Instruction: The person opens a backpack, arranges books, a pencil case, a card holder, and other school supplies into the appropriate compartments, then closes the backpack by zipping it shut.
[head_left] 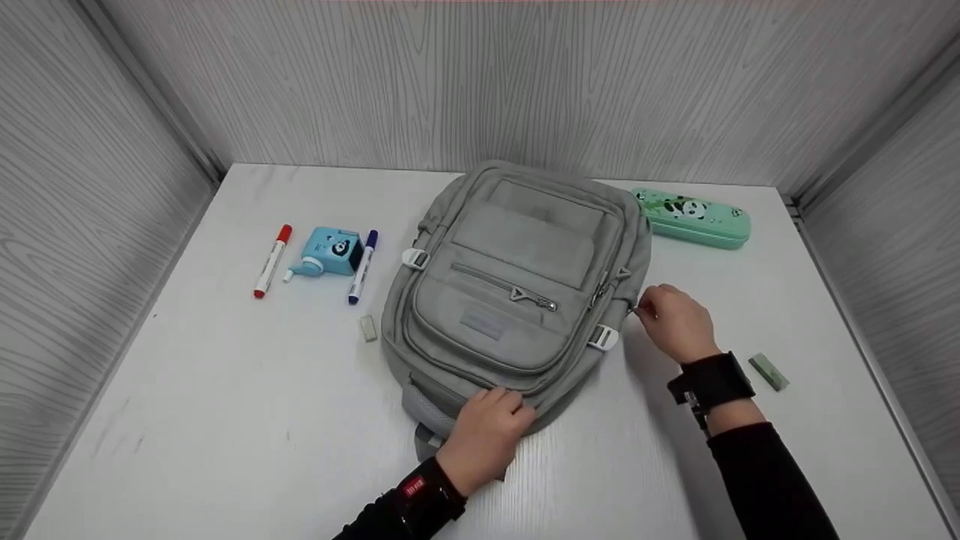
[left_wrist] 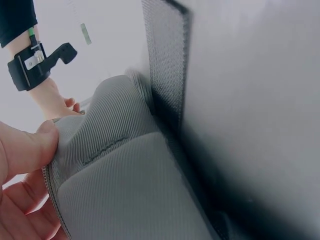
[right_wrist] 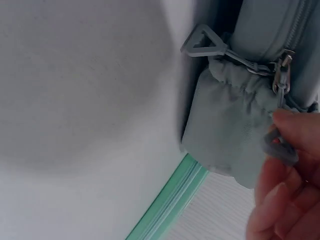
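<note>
A grey backpack (head_left: 525, 247) lies front side up on the white table, tilted a little. At its near end my left hand (head_left: 484, 439) grips the edge, thumb on the fabric beside a zipper seam in the left wrist view. On the bag's right side my right hand (head_left: 679, 322) pinches a grey triangular zipper pull (right_wrist: 281, 150) between thumb and finger. A second triangular pull (right_wrist: 204, 42) hangs from the same zipper area, above a gathered side pocket (right_wrist: 225, 120). The main zipper's full course is hidden.
Left of the bag lie a red marker (head_left: 272, 262), a blue panda pencil sharpener (head_left: 334, 251), a blue marker (head_left: 363, 268) and a small eraser-like block (head_left: 367, 328). To the right are a green panda pencil case (head_left: 697, 217) and a green block (head_left: 769, 372). Walls enclose the table's back and sides.
</note>
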